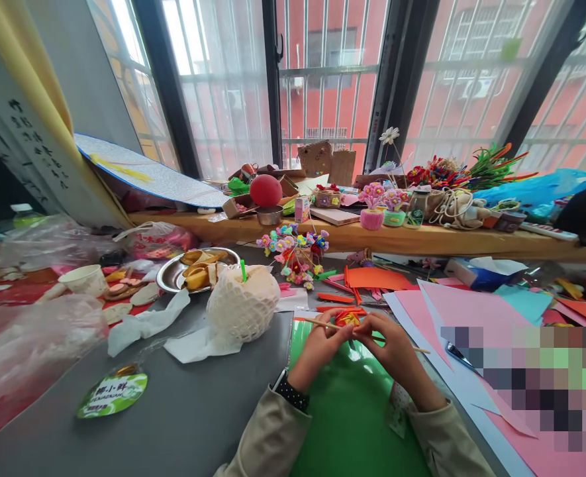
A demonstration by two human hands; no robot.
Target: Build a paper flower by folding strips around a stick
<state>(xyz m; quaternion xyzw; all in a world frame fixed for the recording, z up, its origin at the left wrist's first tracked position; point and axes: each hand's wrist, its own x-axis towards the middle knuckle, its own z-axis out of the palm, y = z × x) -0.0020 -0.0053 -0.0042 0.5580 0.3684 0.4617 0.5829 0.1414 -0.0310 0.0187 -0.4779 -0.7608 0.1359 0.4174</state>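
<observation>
Left hand (322, 344) and right hand (385, 338): grip pinched on orange-yellow piece (347, 318)

We have it above the green mat (342, 424), thin stick (317, 322) across both hands. Metal bowl (160, 281) holds yellow-brown pieces (198, 273). Green-white label (114, 397) on the desk (183, 430): Chinese characters, too blurred for us. Net-wrapped coconut (243, 311) with green straw (244, 270) stands between bowl and mat.

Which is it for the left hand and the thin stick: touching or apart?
Touching. The head view shows the thin stick lying across the left hand, with no gap showing between them.
</observation>
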